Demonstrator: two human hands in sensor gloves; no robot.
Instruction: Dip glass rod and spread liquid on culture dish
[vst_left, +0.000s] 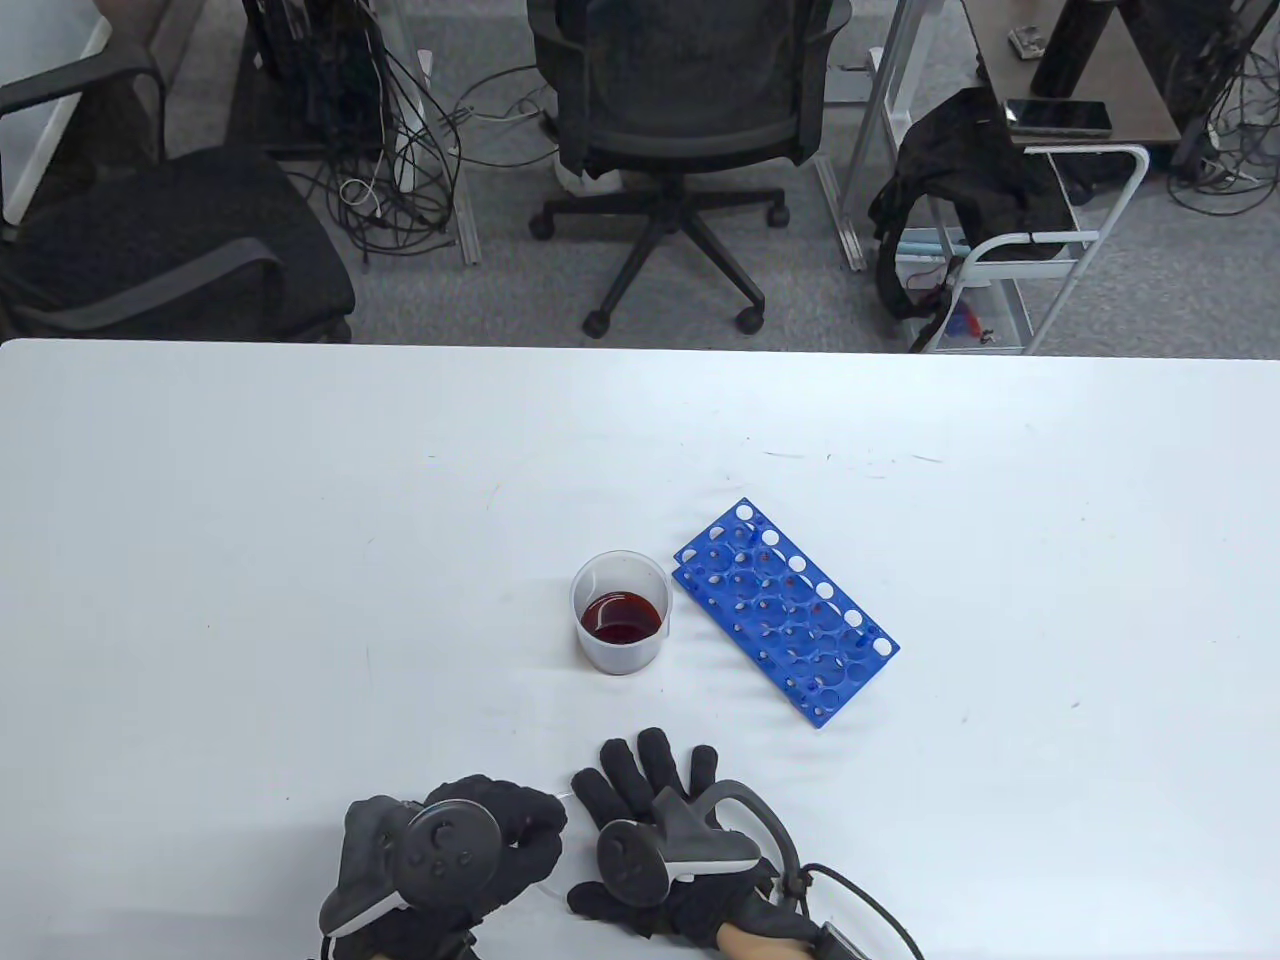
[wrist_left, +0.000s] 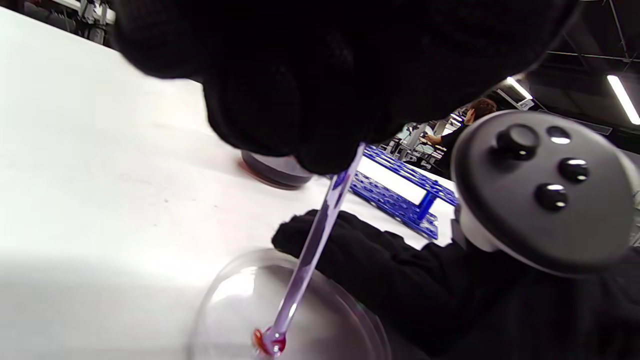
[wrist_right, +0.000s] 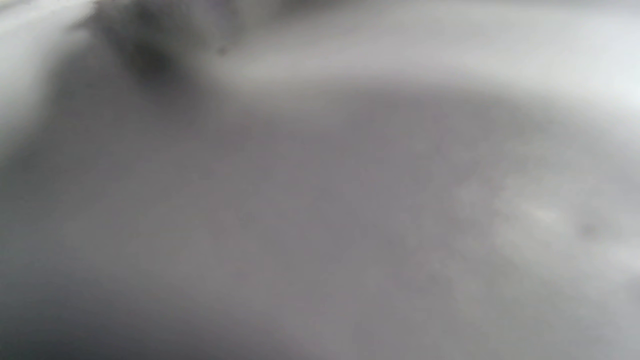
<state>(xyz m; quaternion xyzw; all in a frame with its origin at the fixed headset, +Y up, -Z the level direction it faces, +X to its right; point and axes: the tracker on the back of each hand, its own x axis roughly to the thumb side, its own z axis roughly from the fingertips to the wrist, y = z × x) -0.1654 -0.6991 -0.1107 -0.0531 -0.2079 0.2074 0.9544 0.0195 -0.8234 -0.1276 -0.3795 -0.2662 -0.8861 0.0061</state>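
You work at a smooth white table (vst_left: 300, 520) with a few faint scuffs; behind it lies grey carpet with two black mesh office chairs (vst_left: 690, 110), tangled cables (vst_left: 400, 180) and a white wire cart (vst_left: 1040, 270).

On the table you have one beaker (vst_left: 621, 612), one test-tube rack (vst_left: 785, 610), one culture dish (wrist_left: 320, 320) and one glass rod (wrist_left: 312, 250). The beaker is a translucent plastic cylinder with a pool of dark red liquid at its bottom. Just to its right lies the rack: bright blue plastic, rectangular, set at a diagonal, pierced by rows of round holes.

Your left hand (vst_left: 480, 835), in a black knit glove with a dark tracker on its back, is curled near the table's near edge; in the left wrist view its fingertips (wrist_left: 300, 130) pinch the upper part of the rod. The rod is a thin clear stick, tilted, its rounded tip carrying a red drop and touching the floor of the dish. The dish is shallow, round and transparent, and sits on the table under your left hand, well in front of the beaker.

Your right hand (vst_left: 665, 840) lies flat, palm down, fingers spread, just beside the dish's right rim and holding nothing. The right wrist view shows only a grey blur.
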